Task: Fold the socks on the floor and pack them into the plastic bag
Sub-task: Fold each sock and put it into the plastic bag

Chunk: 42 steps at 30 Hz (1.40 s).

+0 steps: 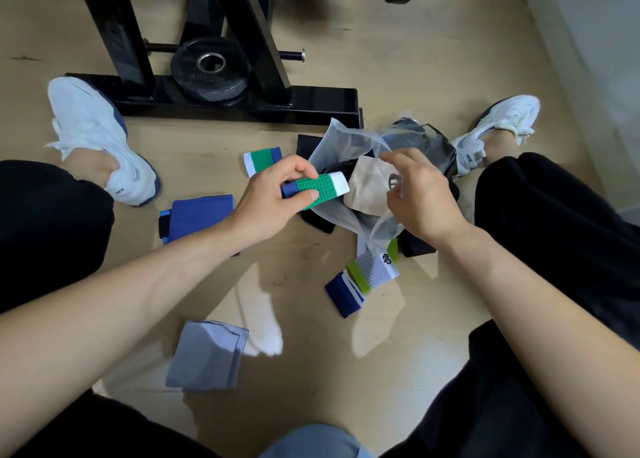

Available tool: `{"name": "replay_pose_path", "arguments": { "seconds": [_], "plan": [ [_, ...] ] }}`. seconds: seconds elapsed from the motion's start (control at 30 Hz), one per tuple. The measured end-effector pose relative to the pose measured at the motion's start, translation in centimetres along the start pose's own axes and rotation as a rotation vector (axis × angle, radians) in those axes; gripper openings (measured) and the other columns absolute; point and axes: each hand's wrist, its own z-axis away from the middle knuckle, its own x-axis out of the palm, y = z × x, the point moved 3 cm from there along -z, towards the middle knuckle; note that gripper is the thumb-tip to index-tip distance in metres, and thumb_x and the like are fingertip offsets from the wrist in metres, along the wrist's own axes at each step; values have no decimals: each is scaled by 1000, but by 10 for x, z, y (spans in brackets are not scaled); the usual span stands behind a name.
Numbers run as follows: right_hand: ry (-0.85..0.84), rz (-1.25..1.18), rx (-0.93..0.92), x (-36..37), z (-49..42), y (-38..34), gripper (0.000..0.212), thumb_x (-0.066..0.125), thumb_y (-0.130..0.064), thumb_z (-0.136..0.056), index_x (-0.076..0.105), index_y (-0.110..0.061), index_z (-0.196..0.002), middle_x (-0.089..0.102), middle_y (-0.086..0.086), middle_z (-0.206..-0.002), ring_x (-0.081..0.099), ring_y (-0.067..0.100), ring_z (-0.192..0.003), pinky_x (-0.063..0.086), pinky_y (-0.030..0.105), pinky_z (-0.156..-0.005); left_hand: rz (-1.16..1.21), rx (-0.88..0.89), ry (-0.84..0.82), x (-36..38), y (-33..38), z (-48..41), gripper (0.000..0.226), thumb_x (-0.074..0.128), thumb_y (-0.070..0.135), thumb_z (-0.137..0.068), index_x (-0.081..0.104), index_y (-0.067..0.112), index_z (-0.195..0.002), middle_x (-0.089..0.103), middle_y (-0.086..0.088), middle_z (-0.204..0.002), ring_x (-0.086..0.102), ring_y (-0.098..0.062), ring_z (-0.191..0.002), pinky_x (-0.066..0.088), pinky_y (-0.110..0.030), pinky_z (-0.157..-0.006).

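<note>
A person sitting on a wooden floor (pixel 433 59), seen from above, is packing socks. The left hand (pixel 273 194), just left of centre, is gripping a folded green, blue and white sock (pixel 318 188) between thumb and curled fingers, holding its white end at the mouth of the plastic bag (pixel 341 139). The right hand (pixel 420 194), at the bag's 4 o'clock side, is pinching the thin film with bent fingers, holding the mouth open. The bag is lying just right of centre, with a beige sock (pixel 369 184) and dark socks showing inside. More folded socks are lying around the bag: a blue sock (pixel 202 217) at 9 o'clock, a grey sock (pixel 207 353) at 7 o'clock, and a navy, lime and white bundle (pixel 363 277) at 6 o'clock. A black weight rack (pixel 221 106) is standing at 12 o'clock.
</note>
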Motion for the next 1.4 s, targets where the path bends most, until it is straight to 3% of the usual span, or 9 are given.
{"name": "replay_pose_path", "arguments": {
  "seconds": [0.13,0.33,0.57,0.77,0.9,1.03,1.13,1.27,1.4],
  "plan": [
    [-24,-47,-32,-9,5,6,68,55,10,-81,49,-13,-144,51,-1,-136,54,6,-82,49,29,-86,-93,126,-23,29,2,-26,15,67,15,-94,69,25,-105,66,22,-99,60,8,-92,44,-15,-77],
    [-35,-103,-45,-26,12,12,71,56,8,-84,42,-14,-150,51,-9,-124,54,-4,-76,41,11,-79,-159,194,-32,97,-9,-76,15,69,13,-92,77,22,-102,70,7,-110,64,-13,-104,52,-38,-93],
    [-34,-81,-43,-38,18,18,77,60,15,-79,43,-11,-149,50,-9,-119,55,3,-79,40,3,-74,-424,287,-427,158,-30,-114,33,55,22,-101,66,22,-132,51,0,-143,53,-20,-123,37,-24,-100],
    [-57,-78,-42,-36,17,19,75,63,13,-79,44,-9,-148,49,-9,-117,56,5,-80,42,4,-73,-777,425,-512,167,-58,-112,41,46,43,-103,59,30,-140,42,0,-154,36,-20,-139,35,-37,-109],
    [-48,-66,-68,-33,14,13,76,62,13,-79,44,-11,-148,51,-7,-120,56,8,-77,42,4,-75,-714,363,-575,172,-36,-113,43,41,46,-105,63,25,-135,48,-3,-148,40,-25,-132,33,-35,-109],
    [-82,-52,-100,-27,13,6,76,64,12,-80,43,-12,-148,54,-2,-127,53,5,-82,40,3,-77,-502,110,-646,185,4,-109,34,41,31,-106,60,8,-121,61,-15,-122,57,-28,-113,41,-37,-95],
    [-93,-44,-106,-27,13,10,75,63,14,-79,44,-10,-148,53,2,-132,54,4,-83,40,2,-78,-371,-5,-682,186,0,-109,26,42,33,-105,57,13,-101,62,-13,-109,58,-28,-100,39,-33,-80],
    [-112,-49,-91,-25,15,15,74,60,16,-77,47,-9,-146,54,2,-129,57,7,-77,41,3,-75,-183,-26,-612,155,-21,-90,37,44,47,-104,65,27,-128,65,2,-122,58,-18,-119,43,-33,-96],
    [-117,-23,-102,-21,15,10,71,60,12,-80,48,-13,-145,54,-1,-131,53,4,-84,42,10,-81,-137,-16,-541,120,-40,-64,36,49,44,-104,64,29,-133,67,10,-129,59,-12,-123,46,-32,-106]
  ]
}}
